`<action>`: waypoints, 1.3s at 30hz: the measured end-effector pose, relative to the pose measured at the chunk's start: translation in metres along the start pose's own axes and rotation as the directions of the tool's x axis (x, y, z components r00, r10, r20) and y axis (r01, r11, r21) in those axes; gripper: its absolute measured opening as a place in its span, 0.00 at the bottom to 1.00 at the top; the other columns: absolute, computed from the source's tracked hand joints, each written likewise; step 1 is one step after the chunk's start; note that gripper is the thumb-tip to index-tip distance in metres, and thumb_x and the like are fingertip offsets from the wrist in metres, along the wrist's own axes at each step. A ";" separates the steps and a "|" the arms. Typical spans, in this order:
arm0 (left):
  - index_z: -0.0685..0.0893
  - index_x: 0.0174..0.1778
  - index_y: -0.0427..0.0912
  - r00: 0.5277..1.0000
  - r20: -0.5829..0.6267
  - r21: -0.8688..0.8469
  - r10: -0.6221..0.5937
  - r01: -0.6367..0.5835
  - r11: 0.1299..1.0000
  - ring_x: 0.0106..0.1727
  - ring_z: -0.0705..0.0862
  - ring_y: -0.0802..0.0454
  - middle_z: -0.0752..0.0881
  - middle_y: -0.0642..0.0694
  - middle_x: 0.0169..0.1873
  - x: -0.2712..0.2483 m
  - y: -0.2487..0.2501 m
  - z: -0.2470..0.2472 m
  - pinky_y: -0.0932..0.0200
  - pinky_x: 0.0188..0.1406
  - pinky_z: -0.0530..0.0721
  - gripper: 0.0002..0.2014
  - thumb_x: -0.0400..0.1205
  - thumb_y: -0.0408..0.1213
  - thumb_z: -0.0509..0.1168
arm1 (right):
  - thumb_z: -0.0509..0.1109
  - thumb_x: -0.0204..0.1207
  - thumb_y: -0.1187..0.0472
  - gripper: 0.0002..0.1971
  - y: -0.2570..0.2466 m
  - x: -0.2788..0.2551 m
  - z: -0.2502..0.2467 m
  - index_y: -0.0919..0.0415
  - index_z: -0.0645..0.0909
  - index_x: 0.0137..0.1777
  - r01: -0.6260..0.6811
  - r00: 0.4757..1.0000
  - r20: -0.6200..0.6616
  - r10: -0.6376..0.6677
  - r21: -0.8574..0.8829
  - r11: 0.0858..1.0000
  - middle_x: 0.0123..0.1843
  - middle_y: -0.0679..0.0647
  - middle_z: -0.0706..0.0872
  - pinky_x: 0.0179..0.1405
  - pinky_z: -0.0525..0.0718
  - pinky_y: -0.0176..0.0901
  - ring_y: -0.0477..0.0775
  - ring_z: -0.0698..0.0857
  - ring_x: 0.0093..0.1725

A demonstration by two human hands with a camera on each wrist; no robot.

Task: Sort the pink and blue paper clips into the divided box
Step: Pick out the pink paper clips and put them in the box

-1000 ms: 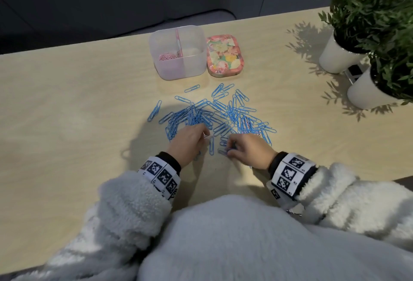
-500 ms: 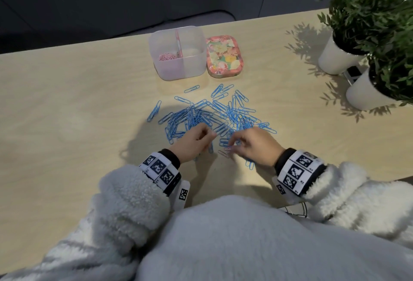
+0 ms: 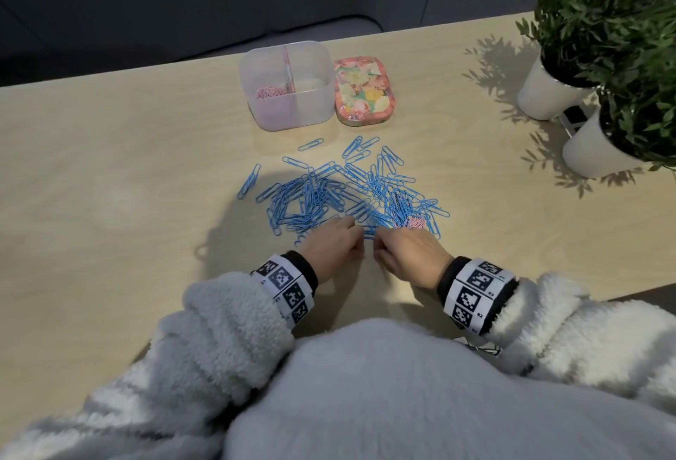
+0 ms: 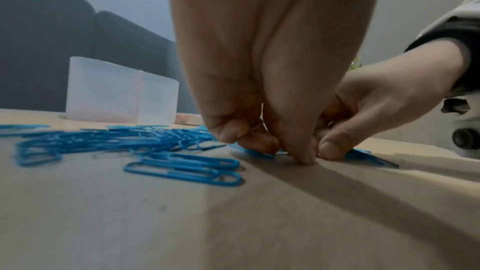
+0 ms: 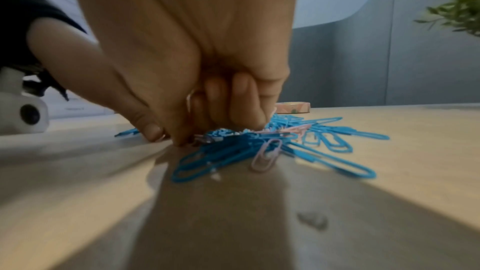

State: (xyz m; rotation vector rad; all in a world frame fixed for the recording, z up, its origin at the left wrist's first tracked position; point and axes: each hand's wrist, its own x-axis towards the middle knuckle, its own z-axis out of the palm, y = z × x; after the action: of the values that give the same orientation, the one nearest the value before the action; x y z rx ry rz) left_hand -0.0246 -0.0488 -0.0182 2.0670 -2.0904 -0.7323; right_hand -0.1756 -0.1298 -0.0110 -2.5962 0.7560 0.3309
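Your hands have drawn together. Left hand [image 3: 334, 245] and right hand [image 3: 411, 253], fingers curled, pinch thin blue wire paper clips [image 3: 329, 196] on the wooden counter [image 3: 109, 167]; a few pink clips [image 3: 415, 222] remain. Next, carry them to the clear divided plastic box [image 3: 289, 84] beyond.

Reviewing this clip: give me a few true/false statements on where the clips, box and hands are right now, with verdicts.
1. Pink clips lie in the left compartment of the divided box. True.
2. The box's right compartment holds blue clips. False: it looks empty.
3. Both hands, left hand and right hand, work at the near edge of the blue clip pile. True.
4. The floral tin sits left of the box. False: right.
5. No pink clip remains in the pile. False: a pink clip lies there.
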 end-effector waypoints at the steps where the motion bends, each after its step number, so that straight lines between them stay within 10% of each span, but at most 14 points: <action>1: 0.80 0.52 0.36 1.000 0.001 -0.016 0.004 -0.004 1.000 0.58 0.77 0.41 0.80 0.38 0.54 0.000 -0.002 -0.001 0.49 0.57 0.75 0.10 0.82 0.39 0.61 | 0.58 0.78 0.58 0.08 0.000 0.000 0.000 0.59 0.76 0.51 -0.003 1.000 0.009 0.003 0.001 1.000 0.48 0.61 0.87 0.39 0.72 0.49 0.67 0.84 0.48; 6: 0.79 0.47 0.37 0.997 -0.010 -0.334 -0.073 0.066 0.940 0.43 0.80 0.48 0.85 0.41 0.44 -0.003 -0.011 -0.019 0.56 0.47 0.78 0.03 0.81 0.32 0.61 | 0.60 0.79 0.61 0.04 0.013 0.003 -0.011 0.56 0.72 0.42 -0.031 0.998 -0.035 0.044 0.308 0.951 0.37 0.58 0.83 0.39 0.75 0.49 0.62 0.82 0.39; 10: 0.79 0.52 0.42 0.979 0.065 -0.576 -0.193 0.195 0.794 0.33 0.77 0.55 0.79 0.49 0.33 0.016 -0.013 -0.032 0.67 0.35 0.75 0.07 0.84 0.33 0.56 | 0.56 0.80 0.72 0.15 0.038 0.005 -0.040 0.56 0.71 0.34 -0.064 0.925 -0.134 0.355 0.867 0.494 0.24 0.49 0.76 0.21 0.73 0.28 0.37 0.74 0.19; 14: 0.75 0.31 0.44 0.948 0.190 -0.770 -0.257 0.306 0.560 0.25 0.73 0.55 0.76 0.47 0.26 0.046 0.010 -0.044 0.66 0.25 0.72 0.13 0.82 0.32 0.57 | 0.53 0.80 0.73 0.14 0.065 -0.001 -0.052 0.60 0.74 0.37 -0.050 0.837 0.015 0.547 0.998 0.049 0.27 0.56 0.75 0.13 0.66 0.29 0.44 0.72 0.16; 18: 0.74 0.32 0.43 0.963 0.101 -0.697 -0.249 0.247 0.673 0.28 0.74 0.54 0.75 0.48 0.26 0.071 0.036 -0.036 0.66 0.30 0.74 0.11 0.80 0.38 0.63 | 0.49 0.79 0.68 0.14 0.079 -0.007 -0.044 0.61 0.73 0.36 -0.166 0.823 0.215 0.526 0.976 -0.139 0.28 0.56 0.69 0.15 0.64 0.30 0.48 0.68 0.16; 20: 0.76 0.35 0.44 0.976 0.055 -0.622 -0.212 0.200 0.757 0.35 0.76 0.51 0.76 0.50 0.29 0.076 0.042 -0.023 0.60 0.38 0.75 0.07 0.79 0.36 0.65 | 0.56 0.80 0.65 0.14 0.075 -0.011 -0.036 0.60 0.72 0.32 -0.169 0.843 0.161 0.514 0.985 -0.031 0.24 0.55 0.67 0.16 0.59 0.30 0.46 0.64 0.14; 24: 0.81 0.52 0.37 0.990 0.004 -0.410 -0.144 0.133 0.902 0.38 0.73 0.51 0.73 0.52 0.29 0.073 0.046 -0.012 0.61 0.35 0.66 0.10 0.79 0.38 0.66 | 0.70 0.75 0.65 0.05 0.070 -0.018 -0.021 0.57 0.84 0.39 -0.186 0.914 -0.155 0.375 0.661 0.726 0.18 0.49 0.76 0.23 0.71 0.36 0.44 0.72 0.19; 26: 0.82 0.50 0.37 0.994 -0.021 -0.362 -0.112 0.096 0.927 0.39 0.74 0.52 0.77 0.47 0.37 0.071 0.046 -0.013 0.61 0.37 0.68 0.07 0.79 0.36 0.64 | 0.71 0.74 0.59 0.06 0.069 -0.018 -0.019 0.48 0.87 0.48 -0.237 0.936 -0.167 0.310 0.351 0.906 0.23 0.49 0.76 0.33 0.71 0.43 0.52 0.75 0.30; 29: 0.82 0.45 0.35 0.995 -0.017 -0.362 -0.102 0.089 0.928 0.40 0.76 0.49 0.80 0.42 0.43 0.068 0.043 -0.014 0.62 0.32 0.72 0.07 0.80 0.31 0.59 | 0.68 0.76 0.55 0.08 0.061 -0.016 -0.022 0.47 0.85 0.52 -0.268 0.936 -0.181 0.301 0.185 0.945 0.30 0.48 0.81 0.39 0.69 0.43 0.59 0.81 0.41; 33: 0.80 0.40 0.39 0.993 -0.016 -0.331 -0.114 0.102 0.938 0.47 0.80 0.42 0.80 0.42 0.43 0.063 0.035 -0.015 0.48 0.50 0.78 0.06 0.78 0.28 0.58 | 0.66 0.77 0.53 0.06 0.062 -0.011 -0.030 0.52 0.83 0.47 -0.246 0.948 -0.174 0.265 0.125 0.961 0.35 0.51 0.87 0.40 0.72 0.45 0.58 0.85 0.44; 35: 0.82 0.42 0.41 0.997 -0.009 -0.281 -0.083 0.077 0.956 0.49 0.81 0.44 0.80 0.46 0.44 0.058 0.030 -0.016 0.48 0.53 0.78 0.05 0.79 0.31 0.61 | 0.70 0.75 0.52 0.08 0.064 -0.010 -0.043 0.56 0.83 0.41 -0.210 0.949 -0.165 0.269 0.307 0.928 0.24 0.44 0.81 0.33 0.70 0.37 0.40 0.79 0.29; 39: 0.83 0.41 0.40 1.000 -0.017 -0.258 -0.026 0.021 0.966 0.46 0.79 0.47 0.81 0.46 0.46 0.052 0.025 -0.012 0.51 0.51 0.78 0.06 0.80 0.32 0.60 | 0.71 0.75 0.65 0.04 0.063 0.000 -0.082 0.66 0.82 0.40 -0.065 0.931 -0.216 0.294 0.695 0.716 0.17 0.43 0.76 0.18 0.59 0.27 0.39 0.64 0.17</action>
State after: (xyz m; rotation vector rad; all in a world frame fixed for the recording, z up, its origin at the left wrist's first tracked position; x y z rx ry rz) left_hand -0.0464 -0.1032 -0.0105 1.9513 -1.8494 -0.9284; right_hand -0.2016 -0.2155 0.0415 -1.8784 1.0159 -0.2855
